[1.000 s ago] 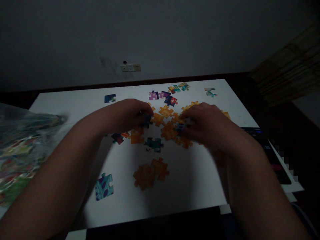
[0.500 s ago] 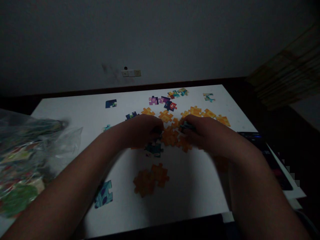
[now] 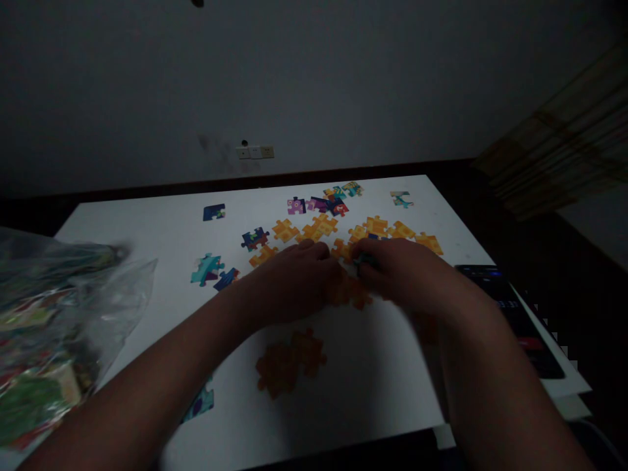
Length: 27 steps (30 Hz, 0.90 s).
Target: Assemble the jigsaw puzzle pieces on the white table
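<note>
Both of my hands meet over a cluster of orange jigsaw pieces (image 3: 324, 227) in the middle of the white table (image 3: 147, 222). My left hand (image 3: 294, 281) lies curled, knuckles up, on top of some pieces; what its fingers hold is hidden. My right hand (image 3: 397, 271) is closed, pinching a small dark puzzle piece (image 3: 366, 260) at its fingertips. Two joined orange pieces (image 3: 289, 361) lie nearer me, in shadow.
Coloured pieces (image 3: 318, 204) lie at the table's far side, with a blue piece (image 3: 214, 212) and teal ones (image 3: 207, 269) to the left. A clear plastic bag of pieces (image 3: 53, 327) sits at the left. A dark phone (image 3: 510, 314) rests at the right edge.
My two hands have drawn together toward the middle of the table. The left hand slid right, uncovering pieces on the left. The view tilted up a little.
</note>
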Tool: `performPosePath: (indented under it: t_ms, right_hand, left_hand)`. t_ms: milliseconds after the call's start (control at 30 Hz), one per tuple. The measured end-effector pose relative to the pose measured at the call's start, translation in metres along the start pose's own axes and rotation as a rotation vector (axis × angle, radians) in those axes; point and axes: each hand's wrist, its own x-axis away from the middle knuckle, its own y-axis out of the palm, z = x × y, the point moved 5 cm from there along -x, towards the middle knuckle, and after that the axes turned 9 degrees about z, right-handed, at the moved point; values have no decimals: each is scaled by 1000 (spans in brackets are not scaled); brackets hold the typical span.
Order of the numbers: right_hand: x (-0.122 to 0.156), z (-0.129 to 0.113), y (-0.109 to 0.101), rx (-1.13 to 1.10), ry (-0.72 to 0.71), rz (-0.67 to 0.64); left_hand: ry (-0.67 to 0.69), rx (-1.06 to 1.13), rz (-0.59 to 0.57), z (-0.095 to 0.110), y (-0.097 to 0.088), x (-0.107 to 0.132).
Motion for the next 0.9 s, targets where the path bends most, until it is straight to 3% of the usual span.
performPosePath:
  t_ms: [333,633,900]
  right_hand:
    - [0,-1,-1,-148,-63,48]
    - [0,-4,3,-235,-153,-15]
    - [-1,-6,7,-260,-196,-64]
  left_hand:
    - [-20,220,-141,5,-2,4]
    - [49,199,-90,10,4,2]
    - [97,183,-120,15,8,4]
